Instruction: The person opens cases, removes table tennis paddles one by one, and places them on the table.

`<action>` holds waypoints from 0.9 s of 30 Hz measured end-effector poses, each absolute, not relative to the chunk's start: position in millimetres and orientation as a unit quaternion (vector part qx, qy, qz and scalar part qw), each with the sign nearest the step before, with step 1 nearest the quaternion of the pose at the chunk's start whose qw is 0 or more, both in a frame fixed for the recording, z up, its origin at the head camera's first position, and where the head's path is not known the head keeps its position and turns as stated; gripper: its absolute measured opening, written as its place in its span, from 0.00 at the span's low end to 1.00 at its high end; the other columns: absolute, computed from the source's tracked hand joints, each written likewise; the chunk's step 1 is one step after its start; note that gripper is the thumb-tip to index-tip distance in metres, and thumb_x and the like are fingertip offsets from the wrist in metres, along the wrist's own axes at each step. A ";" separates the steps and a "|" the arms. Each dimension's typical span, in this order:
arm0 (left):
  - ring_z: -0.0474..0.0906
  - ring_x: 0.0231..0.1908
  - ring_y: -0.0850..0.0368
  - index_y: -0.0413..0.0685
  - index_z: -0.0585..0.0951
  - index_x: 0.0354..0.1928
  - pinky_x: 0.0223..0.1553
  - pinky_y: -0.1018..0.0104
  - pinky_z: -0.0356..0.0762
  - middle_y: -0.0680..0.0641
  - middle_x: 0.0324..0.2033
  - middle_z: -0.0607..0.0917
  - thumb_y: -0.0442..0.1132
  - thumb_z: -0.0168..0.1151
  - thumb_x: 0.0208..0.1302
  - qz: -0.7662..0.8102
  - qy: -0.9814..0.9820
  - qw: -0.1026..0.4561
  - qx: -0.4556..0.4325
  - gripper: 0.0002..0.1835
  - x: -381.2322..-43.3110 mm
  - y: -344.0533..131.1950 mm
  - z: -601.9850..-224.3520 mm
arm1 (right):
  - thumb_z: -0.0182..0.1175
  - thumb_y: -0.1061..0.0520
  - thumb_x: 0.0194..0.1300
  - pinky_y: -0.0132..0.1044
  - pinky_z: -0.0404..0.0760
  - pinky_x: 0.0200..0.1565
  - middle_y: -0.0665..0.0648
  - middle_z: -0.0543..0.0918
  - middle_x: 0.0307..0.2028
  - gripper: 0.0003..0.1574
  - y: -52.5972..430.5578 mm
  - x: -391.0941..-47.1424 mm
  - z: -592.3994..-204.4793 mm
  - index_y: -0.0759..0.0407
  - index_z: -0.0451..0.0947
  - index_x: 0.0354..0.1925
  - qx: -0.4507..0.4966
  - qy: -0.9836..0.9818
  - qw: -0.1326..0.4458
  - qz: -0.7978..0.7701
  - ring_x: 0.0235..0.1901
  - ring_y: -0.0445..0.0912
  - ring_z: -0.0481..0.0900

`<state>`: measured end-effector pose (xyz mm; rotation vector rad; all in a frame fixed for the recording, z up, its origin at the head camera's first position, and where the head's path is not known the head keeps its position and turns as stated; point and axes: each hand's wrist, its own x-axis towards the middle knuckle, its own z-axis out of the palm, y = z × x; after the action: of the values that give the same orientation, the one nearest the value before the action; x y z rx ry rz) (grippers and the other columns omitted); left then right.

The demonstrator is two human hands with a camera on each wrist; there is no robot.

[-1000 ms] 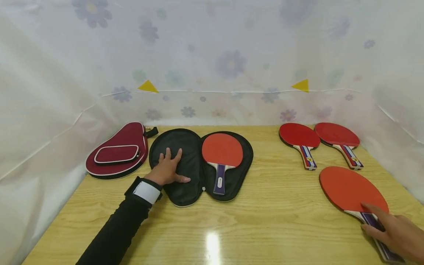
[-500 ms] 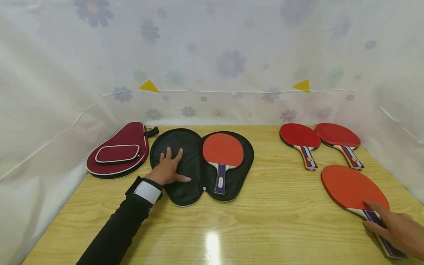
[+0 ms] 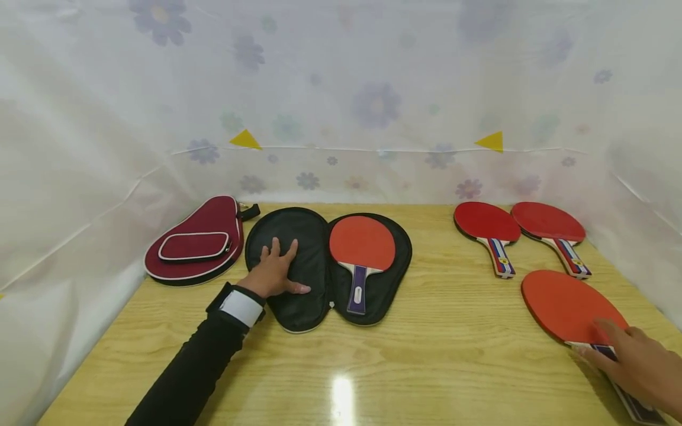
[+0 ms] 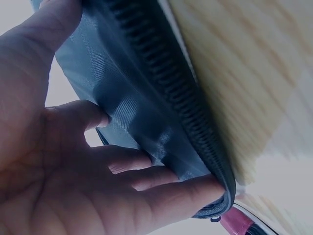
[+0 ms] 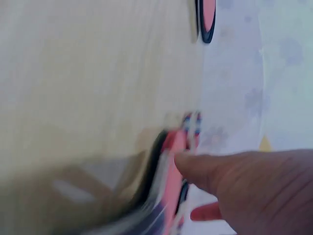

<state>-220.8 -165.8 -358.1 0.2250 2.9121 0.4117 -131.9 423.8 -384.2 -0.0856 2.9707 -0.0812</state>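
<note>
My left hand (image 3: 272,275) rests with spread fingers on the left half of an unzipped black paddle case (image 3: 303,310), which lies unfolded. In the left wrist view, the fingertips touch the case's dark lining (image 4: 122,83) beside the zip edge. An orange-red table tennis paddle (image 3: 362,242) with a purple handle lies in the case's right half. At the right, my right hand (image 3: 636,361) grips a matching table tennis paddle (image 3: 570,302) where handle meets blade. Its forefinger lies over the rubber and the thumb is at the side; part of the handle is hidden beneath the hand.
A maroon paddle case (image 3: 192,225) with a front pocket lies at the back left. Two red paddles, one nearer the middle (image 3: 487,222) and one further right (image 3: 549,222), lie at the back right. A flowered sheet (image 3: 346,89) hangs behind the wooden table (image 3: 453,367).
My right hand has shifted slightly forward along the paddle, toward its blade. The left hand stays on the black case. The head view has shifted a little.
</note>
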 end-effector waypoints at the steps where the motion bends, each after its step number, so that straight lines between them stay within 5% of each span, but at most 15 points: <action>1: 0.41 0.70 0.16 0.41 0.47 0.80 0.64 0.28 0.59 0.20 0.74 0.40 0.56 0.74 0.58 0.140 0.983 0.096 0.075 0.60 -220.4 -165.9 -358.4 | 0.61 0.36 0.70 0.62 0.76 0.29 0.84 0.72 0.35 0.49 416.3 -131.9 -380.2 0.84 0.63 0.53 -0.028 0.998 0.057 -0.025 0.34 0.73 0.73; 6: 0.41 0.71 0.16 0.41 0.47 0.80 0.63 0.28 0.60 0.20 0.74 0.41 0.56 0.74 0.58 0.141 0.983 0.096 0.071 0.59 -218.9 -166.3 -359.2 | 0.64 0.44 0.70 0.59 0.77 0.30 0.78 0.74 0.35 0.38 366.5 -140.0 -357.1 0.80 0.69 0.50 -0.080 0.995 -0.024 -0.050 0.32 0.65 0.77; 12: 0.40 0.72 0.18 0.43 0.47 0.80 0.64 0.28 0.59 0.22 0.75 0.40 0.57 0.73 0.58 0.140 0.984 0.095 0.063 0.59 -220.4 -163.1 -358.7 | 0.62 0.41 0.70 0.43 0.77 0.30 0.55 0.79 0.34 0.36 285.9 -155.7 -339.4 0.71 0.74 0.58 -0.155 0.979 0.024 -0.128 0.32 0.47 0.77; 19: 0.40 0.72 0.20 0.44 0.48 0.81 0.63 0.28 0.61 0.23 0.75 0.41 0.57 0.74 0.57 0.136 0.985 0.095 0.054 0.60 -220.3 -163.1 -357.9 | 0.65 0.45 0.69 0.38 0.75 0.29 0.51 0.79 0.29 0.31 192.5 -165.8 -338.1 0.67 0.77 0.57 -0.221 0.950 0.056 -0.213 0.28 0.42 0.75; 23: 0.40 0.73 0.21 0.45 0.47 0.81 0.63 0.28 0.61 0.24 0.76 0.41 0.57 0.74 0.57 0.133 0.985 0.095 0.048 0.60 -219.4 -163.8 -355.7 | 0.64 0.44 0.70 0.36 0.68 0.25 0.48 0.71 0.19 0.21 150.7 -174.6 -341.8 0.63 0.80 0.43 -0.229 0.939 0.050 -0.253 0.20 0.41 0.68; 27: 0.40 0.73 0.22 0.46 0.48 0.81 0.63 0.28 0.61 0.25 0.76 0.41 0.57 0.74 0.57 0.136 0.985 0.097 0.042 0.60 -218.1 -160.6 -354.2 | 0.64 0.45 0.70 0.34 0.58 0.22 0.46 0.59 0.14 0.23 124.0 -183.2 -347.8 0.57 0.71 0.26 -0.232 0.930 0.028 -0.282 0.15 0.40 0.59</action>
<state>-218.1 -160.6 -354.2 0.1253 2.9177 0.4035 -183.2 124.0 -347.8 -0.7167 2.8725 -0.8720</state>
